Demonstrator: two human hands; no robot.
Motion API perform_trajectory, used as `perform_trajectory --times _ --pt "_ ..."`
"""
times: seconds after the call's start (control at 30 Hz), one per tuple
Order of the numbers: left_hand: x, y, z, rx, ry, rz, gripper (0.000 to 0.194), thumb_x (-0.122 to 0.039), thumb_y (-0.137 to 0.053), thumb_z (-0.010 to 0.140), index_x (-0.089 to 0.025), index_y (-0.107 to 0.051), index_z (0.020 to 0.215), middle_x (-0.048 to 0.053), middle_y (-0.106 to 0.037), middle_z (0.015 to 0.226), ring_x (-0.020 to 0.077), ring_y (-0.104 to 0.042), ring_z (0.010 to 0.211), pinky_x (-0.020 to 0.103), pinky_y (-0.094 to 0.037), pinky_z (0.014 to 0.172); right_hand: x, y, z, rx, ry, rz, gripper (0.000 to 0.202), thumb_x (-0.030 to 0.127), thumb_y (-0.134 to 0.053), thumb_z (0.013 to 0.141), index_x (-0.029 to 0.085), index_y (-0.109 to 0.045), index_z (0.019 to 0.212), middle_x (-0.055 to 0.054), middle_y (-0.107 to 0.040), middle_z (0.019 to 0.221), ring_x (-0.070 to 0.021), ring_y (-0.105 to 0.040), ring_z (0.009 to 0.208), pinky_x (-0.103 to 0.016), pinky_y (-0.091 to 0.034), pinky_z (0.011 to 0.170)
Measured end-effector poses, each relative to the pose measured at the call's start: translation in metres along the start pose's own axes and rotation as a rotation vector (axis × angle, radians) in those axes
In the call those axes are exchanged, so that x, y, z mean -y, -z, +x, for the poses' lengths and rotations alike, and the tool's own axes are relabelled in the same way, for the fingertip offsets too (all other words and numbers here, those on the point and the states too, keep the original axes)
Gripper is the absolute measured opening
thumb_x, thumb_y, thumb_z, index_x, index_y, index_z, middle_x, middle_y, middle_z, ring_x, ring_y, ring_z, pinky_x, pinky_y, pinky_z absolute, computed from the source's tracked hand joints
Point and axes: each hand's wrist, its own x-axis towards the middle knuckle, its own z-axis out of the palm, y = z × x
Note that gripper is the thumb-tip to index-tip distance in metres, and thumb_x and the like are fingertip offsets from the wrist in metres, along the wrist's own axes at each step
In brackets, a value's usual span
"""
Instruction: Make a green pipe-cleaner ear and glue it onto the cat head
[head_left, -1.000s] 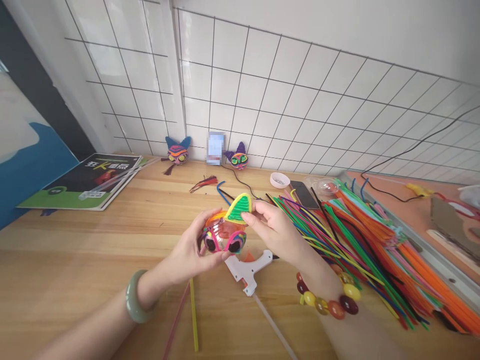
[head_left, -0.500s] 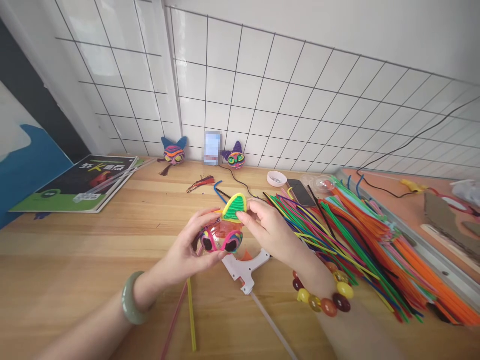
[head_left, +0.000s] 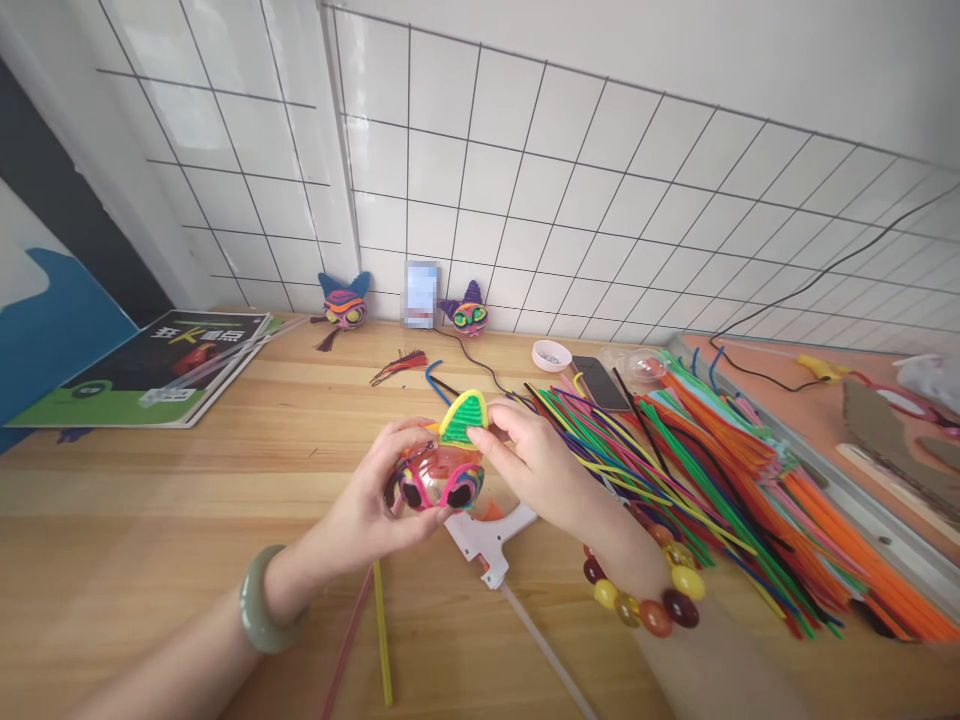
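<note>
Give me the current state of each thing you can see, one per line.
Ball face: held off the table in left hand.
Green ear: pinched by right hand, pressed on the ball's top.
Glue gun: lying flat on table.
Pipe cleaners: spread in a loose pile.
Phone: lying flat, screen dark.
</note>
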Motion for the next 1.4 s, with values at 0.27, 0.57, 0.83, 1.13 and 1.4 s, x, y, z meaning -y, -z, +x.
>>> perform_trajectory --times 0.27,0.57,0.83,1.13,1.4 --pt "-0.0021 0.0005 0.0019 -0.013 -0.004 0.020 0.055 -0.014 -0.067 0.064 -0.025 -0.043 0.112 0.011 -0.037 0.123 0.0280 -0.039 0.115 0.036 -0.047 0.082 -0.0004 -0.0004 -0.0009 -0.013 0.013 0.038 0.015 0.021 -0.041 0.087 0.018 -0.050 0.076 -0.002 -0.054 0.079 -0.0150 -0.051 0.073 -0.027 -0.040 0.066" --pt "-0.0021 0.0003 0.0020 -0.021 -0.034 0.068 0.058 -0.012 -0.067 0.063 -0.025 -0.042 0.113 0.011 -0.039 0.121 0.0284 -0.038 0.116 0.039 -0.043 0.087 -0.0008 -0.0027 -0.0012 -0.017 0.025 0.036 0.017 0.022 -0.041 0.088 0.018 -0.048 0.072 -0.002 -0.053 0.078 -0.0146 -0.050 0.073 -0.026 -0.039 0.067" --pt "-0.0024 -0.0001 0.0011 -0.012 0.003 0.078 0.057 -0.013 -0.068 0.063 -0.024 -0.041 0.112 0.011 -0.037 0.120 0.0265 -0.040 0.112 0.036 -0.044 0.086 0.0015 -0.0024 -0.0012 -0.034 0.031 0.034 0.021 0.021 -0.042 0.087 0.019 -0.042 0.066 0.000 -0.048 0.072 -0.0133 -0.048 0.069 -0.025 -0.038 0.064" --pt "-0.0014 0.0004 0.0002 -0.013 0.022 0.060 0.057 -0.014 -0.068 0.063 -0.024 -0.040 0.113 0.011 -0.037 0.120 0.0269 -0.040 0.111 0.037 -0.043 0.086 -0.0003 -0.0032 -0.0001 -0.011 0.013 0.056 0.019 0.023 -0.041 0.088 0.018 -0.045 0.070 -0.002 -0.051 0.078 -0.0147 -0.050 0.074 -0.027 -0.039 0.067" --pt "-0.0009 -0.0014 -0.0006 -0.022 0.044 -0.003 0.058 -0.014 -0.068 0.063 -0.025 -0.040 0.113 0.009 -0.035 0.121 0.0242 -0.043 0.107 0.033 -0.046 0.082 -0.0025 -0.0060 0.0004 -0.031 0.020 0.077 0.021 0.023 -0.042 0.087 0.019 -0.041 0.066 -0.002 -0.050 0.076 -0.0149 -0.050 0.073 -0.027 -0.039 0.065"
